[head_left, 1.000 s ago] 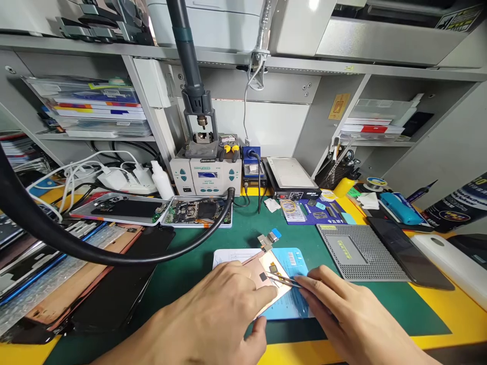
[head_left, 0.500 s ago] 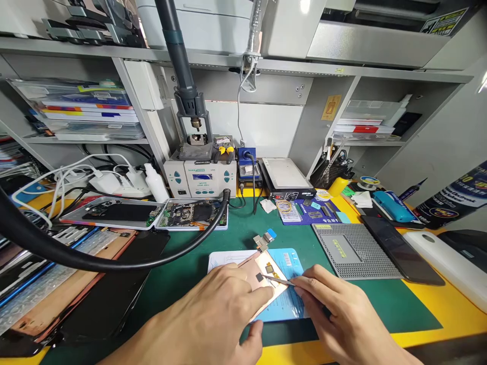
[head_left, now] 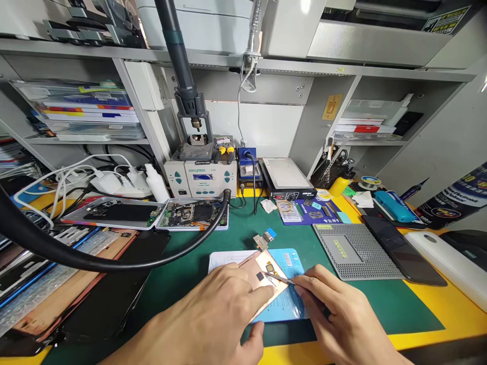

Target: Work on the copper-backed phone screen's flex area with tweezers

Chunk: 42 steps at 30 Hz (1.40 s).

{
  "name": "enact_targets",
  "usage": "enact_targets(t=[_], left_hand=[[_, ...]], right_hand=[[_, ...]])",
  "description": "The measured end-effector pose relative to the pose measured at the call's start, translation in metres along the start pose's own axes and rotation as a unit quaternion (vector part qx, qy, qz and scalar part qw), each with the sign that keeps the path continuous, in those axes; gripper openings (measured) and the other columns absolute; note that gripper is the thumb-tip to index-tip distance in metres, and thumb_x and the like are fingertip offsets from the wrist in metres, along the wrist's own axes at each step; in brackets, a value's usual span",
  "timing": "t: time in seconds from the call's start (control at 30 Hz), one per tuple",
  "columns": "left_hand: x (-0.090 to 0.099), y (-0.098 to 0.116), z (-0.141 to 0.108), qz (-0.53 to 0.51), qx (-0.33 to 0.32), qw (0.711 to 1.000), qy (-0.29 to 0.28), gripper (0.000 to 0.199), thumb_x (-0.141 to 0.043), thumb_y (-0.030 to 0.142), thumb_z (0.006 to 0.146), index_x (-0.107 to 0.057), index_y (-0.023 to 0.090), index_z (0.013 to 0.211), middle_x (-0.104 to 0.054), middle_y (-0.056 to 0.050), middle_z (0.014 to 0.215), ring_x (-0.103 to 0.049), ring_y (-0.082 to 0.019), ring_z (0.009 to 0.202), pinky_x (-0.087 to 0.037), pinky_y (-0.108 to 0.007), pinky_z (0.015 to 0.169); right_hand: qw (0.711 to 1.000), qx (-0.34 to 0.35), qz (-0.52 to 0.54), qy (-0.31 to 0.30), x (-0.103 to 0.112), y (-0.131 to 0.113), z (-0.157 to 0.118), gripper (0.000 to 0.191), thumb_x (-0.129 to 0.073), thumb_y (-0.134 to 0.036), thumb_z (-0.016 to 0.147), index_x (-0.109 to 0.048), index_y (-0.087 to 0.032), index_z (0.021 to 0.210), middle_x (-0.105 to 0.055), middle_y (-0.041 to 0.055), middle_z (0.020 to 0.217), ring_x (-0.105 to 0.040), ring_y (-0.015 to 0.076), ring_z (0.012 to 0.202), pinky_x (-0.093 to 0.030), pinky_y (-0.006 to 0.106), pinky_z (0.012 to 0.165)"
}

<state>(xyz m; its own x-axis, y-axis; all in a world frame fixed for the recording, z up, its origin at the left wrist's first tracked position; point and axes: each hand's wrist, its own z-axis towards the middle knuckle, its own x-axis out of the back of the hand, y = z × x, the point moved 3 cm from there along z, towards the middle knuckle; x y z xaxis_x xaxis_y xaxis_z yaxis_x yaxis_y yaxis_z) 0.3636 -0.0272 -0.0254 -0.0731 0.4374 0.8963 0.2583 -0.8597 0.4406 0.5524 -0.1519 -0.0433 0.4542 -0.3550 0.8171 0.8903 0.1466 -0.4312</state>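
A copper-backed phone screen panel (head_left: 252, 263) lies tilted across a light-blue and white packet (head_left: 292, 299). My left hand (head_left: 224, 299) rests over its near left part, index finger pressing on the back and thumb at the near edge. Slim metal tweezers (head_left: 280, 279) are pinched in my right hand (head_left: 335, 304). Their tip meets the panel by a small black square (head_left: 260, 276) and a gold flex piece (head_left: 271, 268). From the panel's far end sticks out a ribbon connector (head_left: 262, 240) with a blue tab. My left fingers hide much of the panel.
A thick black hose (head_left: 152, 264) arches in from the left to a soldering station (head_left: 201, 180). Opened phones (head_left: 194, 213) lie behind the green mat (head_left: 380, 309). Right of my hands are a perforated grey plate (head_left: 357, 253) and a dark phone (head_left: 403, 251). Several panels (head_left: 72, 279) are stacked left.
The tweezers' tip has shifted very slightly on the panel. Both hands stay almost in place, and the whole view has drifted a little.
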Motion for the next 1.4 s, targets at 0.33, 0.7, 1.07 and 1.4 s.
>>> enact_targets(t=[0.33, 0.7, 1.07, 1.4], left_hand=[[-0.001, 0.0, -0.001, -0.009, -0.005, 1.0, -0.001, 0.056, -0.058, 0.033, 0.097, -0.057, 0.031, 0.153, -0.048, -0.011, 0.166, -0.045, -0.029, 0.155, -0.041, -0.046, 0.129], [0.004, 0.004, 0.001, 0.003, -0.001, 1.0, -0.018, 0.048, -0.056, 0.03, 0.097, -0.061, 0.028, 0.145, -0.044, -0.014, 0.168, -0.05, -0.035, 0.151, -0.044, -0.052, 0.126], [0.003, 0.004, 0.0, 0.0, -0.007, 1.0, 0.001, 0.05, -0.057, 0.03, 0.096, -0.06, 0.03, 0.145, -0.046, -0.011, 0.167, -0.054, -0.034, 0.147, -0.047, -0.053, 0.124], [0.004, 0.005, 0.0, -0.001, 0.001, 1.0, -0.005, 0.049, -0.055, 0.032, 0.097, -0.06, 0.028, 0.146, -0.047, -0.013, 0.167, -0.052, -0.034, 0.149, -0.044, -0.051, 0.126]], right_hand=[[0.998, -0.03, 0.003, -0.055, 0.003, 0.003, 0.001, 0.025, -0.043, -0.017, 0.11, -0.067, -0.023, 0.109, -0.063, 0.0039, 0.09, -0.066, 0.0171, 0.069, -0.052, 0.03, 0.06], [0.989, -0.109, 0.055, -0.081, 0.007, 0.003, 0.0, 0.027, -0.044, -0.027, 0.112, -0.069, -0.025, 0.104, -0.062, 0.0019, 0.086, -0.065, 0.0162, 0.067, -0.051, 0.028, 0.059], [0.966, -0.2, 0.132, -0.093, 0.014, 0.007, 0.012, 0.031, -0.053, -0.046, 0.107, -0.075, -0.026, 0.097, -0.077, 0.0024, 0.086, -0.074, 0.02, 0.075, -0.059, 0.025, 0.065], [0.992, -0.081, 0.022, -0.091, 0.017, 0.004, 0.005, 0.024, -0.049, -0.03, 0.111, -0.073, -0.026, 0.111, -0.07, 0.0038, 0.09, -0.073, 0.0175, 0.07, -0.059, 0.027, 0.062]])
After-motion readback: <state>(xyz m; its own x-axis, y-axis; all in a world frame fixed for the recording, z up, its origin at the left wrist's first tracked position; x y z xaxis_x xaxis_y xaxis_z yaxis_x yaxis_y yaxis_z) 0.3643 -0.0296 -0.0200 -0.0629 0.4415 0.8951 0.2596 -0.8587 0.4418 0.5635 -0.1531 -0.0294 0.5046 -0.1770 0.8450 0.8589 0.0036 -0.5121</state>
